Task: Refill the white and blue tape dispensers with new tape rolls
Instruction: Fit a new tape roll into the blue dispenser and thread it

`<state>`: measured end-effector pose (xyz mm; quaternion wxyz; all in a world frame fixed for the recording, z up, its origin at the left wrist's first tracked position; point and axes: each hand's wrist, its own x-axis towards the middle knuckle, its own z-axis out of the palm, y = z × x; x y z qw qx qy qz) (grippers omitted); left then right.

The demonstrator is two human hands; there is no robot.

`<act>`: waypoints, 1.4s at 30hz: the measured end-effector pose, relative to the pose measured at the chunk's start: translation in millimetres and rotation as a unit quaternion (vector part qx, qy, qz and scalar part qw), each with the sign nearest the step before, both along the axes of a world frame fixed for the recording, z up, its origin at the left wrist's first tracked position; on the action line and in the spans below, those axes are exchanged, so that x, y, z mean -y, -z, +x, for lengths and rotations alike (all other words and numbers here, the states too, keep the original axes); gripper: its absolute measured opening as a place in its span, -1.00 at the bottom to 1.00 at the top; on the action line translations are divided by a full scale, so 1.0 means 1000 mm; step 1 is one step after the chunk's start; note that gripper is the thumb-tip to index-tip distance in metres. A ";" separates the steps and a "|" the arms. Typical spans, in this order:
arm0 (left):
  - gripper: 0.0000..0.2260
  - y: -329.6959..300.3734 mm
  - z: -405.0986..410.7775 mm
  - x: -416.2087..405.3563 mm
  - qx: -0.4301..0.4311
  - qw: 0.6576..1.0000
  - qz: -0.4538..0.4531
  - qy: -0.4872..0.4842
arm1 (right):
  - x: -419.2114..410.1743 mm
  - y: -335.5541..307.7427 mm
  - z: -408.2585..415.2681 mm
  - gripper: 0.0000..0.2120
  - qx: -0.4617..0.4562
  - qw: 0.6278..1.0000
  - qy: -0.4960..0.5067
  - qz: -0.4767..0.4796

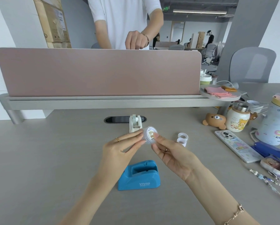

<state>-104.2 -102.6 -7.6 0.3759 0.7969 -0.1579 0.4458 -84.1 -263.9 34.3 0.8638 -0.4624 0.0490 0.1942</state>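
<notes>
- Fingertips (140, 133) of left hand (119, 148) and right hand (170, 151) pinched on clear plastic tape roll (150, 134), rim grip.
- Light, rigid, likely slick; hold by edges.
- Empty blue plastic dispenser (140, 175) at six o'clock.

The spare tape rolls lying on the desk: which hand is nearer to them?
The right hand. The spare tape rolls lie just beyond its knuckles, on the outer side. The left hand is farther, across the held tape roll.
</notes>
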 end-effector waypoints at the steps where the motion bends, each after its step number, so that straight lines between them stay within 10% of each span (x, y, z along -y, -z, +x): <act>1: -0.74 0.000 0.001 0.000 -0.012 1.000 -0.022 0.000 | 0.000 0.001 0.000 -0.65 0.002 1.000 0.002 -0.002; 9: -0.78 -0.009 -0.004 0.002 -0.153 0.952 -0.244 0.105 | -0.004 0.022 0.014 -0.82 0.002 0.997 -0.076 0.013; 20: -0.86 -0.006 0.001 -0.012 -0.188 0.936 -0.270 0.121 | -0.002 0.021 0.014 -0.55 0.022 0.993 -0.114 -0.013; 42: -0.87 -0.003 0.002 -0.013 -0.145 0.969 -0.163 0.114 | 0.006 0.020 0.020 -0.65 0.034 0.990 -0.136 -0.024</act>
